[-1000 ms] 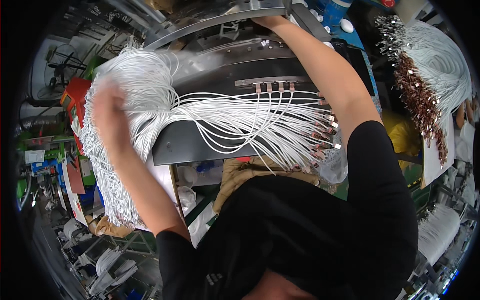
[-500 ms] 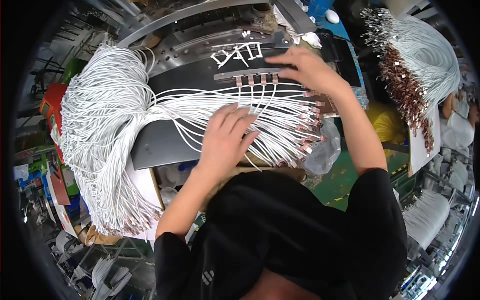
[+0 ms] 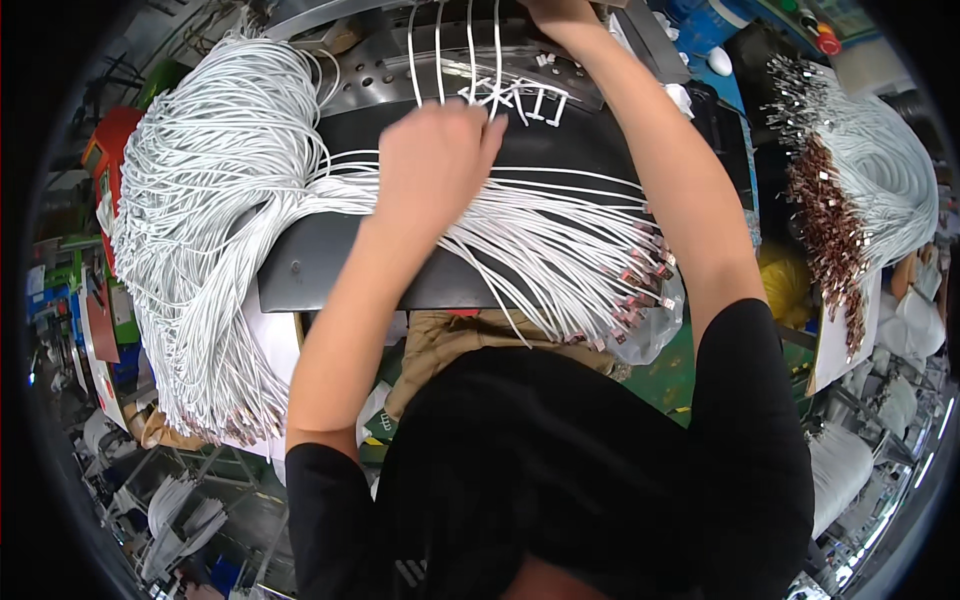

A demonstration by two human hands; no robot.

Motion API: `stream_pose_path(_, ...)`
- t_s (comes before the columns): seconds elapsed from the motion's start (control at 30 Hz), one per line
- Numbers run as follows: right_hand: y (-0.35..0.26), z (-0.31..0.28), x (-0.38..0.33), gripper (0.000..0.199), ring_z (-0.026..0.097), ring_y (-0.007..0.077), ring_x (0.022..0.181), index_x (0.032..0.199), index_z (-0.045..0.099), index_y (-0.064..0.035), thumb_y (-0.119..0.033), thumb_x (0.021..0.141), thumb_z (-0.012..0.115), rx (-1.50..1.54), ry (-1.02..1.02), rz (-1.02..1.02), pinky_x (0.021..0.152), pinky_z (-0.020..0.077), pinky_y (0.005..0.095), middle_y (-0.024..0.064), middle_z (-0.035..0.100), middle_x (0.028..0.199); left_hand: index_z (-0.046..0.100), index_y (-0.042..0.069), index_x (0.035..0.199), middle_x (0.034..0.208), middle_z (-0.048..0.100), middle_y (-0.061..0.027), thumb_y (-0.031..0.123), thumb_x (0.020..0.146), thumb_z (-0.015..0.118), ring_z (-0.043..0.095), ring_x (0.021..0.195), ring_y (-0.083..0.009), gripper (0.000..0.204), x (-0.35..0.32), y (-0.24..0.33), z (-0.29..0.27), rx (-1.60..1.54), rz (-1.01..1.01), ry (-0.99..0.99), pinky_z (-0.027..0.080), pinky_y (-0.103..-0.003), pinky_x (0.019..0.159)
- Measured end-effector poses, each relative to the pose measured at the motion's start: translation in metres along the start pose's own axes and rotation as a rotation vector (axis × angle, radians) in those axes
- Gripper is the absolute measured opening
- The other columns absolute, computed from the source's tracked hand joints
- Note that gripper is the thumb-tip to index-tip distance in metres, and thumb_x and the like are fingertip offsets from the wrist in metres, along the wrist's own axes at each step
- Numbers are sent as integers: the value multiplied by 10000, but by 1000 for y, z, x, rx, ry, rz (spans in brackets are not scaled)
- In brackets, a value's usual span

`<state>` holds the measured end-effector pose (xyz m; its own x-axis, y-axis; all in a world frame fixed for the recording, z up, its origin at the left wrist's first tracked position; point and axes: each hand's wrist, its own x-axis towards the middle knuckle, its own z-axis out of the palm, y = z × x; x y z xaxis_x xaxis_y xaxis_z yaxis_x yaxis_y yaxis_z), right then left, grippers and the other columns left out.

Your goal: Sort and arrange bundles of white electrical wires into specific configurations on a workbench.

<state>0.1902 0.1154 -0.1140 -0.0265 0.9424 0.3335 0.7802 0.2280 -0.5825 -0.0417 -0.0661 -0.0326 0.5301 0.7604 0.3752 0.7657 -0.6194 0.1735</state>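
My left hand (image 3: 433, 160) is over the middle of the dark work board (image 3: 330, 275), with its fingers curled round several white cables (image 3: 438, 55). These cables run up from the fingers past the top of the view, and their far ends are out of sight. At the top edge my right hand (image 3: 562, 18) shows only in part; its fingers are cut off. Below my left hand spreads a bundle of white cables (image 3: 560, 245) with brownish-pink connectors (image 3: 635, 290) at the right end. Small white plastic pieces (image 3: 540, 105) lie beyond it.
A big heap of white cables (image 3: 210, 190) hangs over the left side of the board. More coiled cables (image 3: 890, 190) with brown and metallic ends lie far right. A perforated metal plate (image 3: 375, 75) runs along the back. A blue container (image 3: 710, 25) stands back right.
Both hands have moved away from me toward the top. Several cables, with a strip at their connectors before, have left the bundle and now stretch up out of view. My left hand's fingers have closed.
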Motion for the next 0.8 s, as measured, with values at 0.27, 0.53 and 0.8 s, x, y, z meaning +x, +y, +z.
stream_pose_path(0.27,57,11,51,250,634,259,1007,1087,650,-12,-226,996,559,21,242,-246,879,494,375,162,667,1031,734,32,791,762,699,-186,371,883,555,688,783,-379,394,103,-41,35,-114,-159,-120,559,-468,738)
stream_pose_path(0.53,-73,-43,-58,441,538,376,1231,1282,584,-14,-347,1002,513,-205,141,-451,1062,396,463,226,589,1298,613,-13,1244,1234,636,-225,180,837,585,562,1234,-351,451,98,-66,34,-184,-347,-164,362,-501,1109)
stream_pose_path(0.8,-101,-38,-64,548,495,401,1289,1356,534,14,-369,964,532,-234,13,-279,1123,318,534,235,546,1370,581,1,1321,1306,608,-224,182,842,582,529,1281,-358,513,93,-58,54,223,-30,166,309,-511,1150)
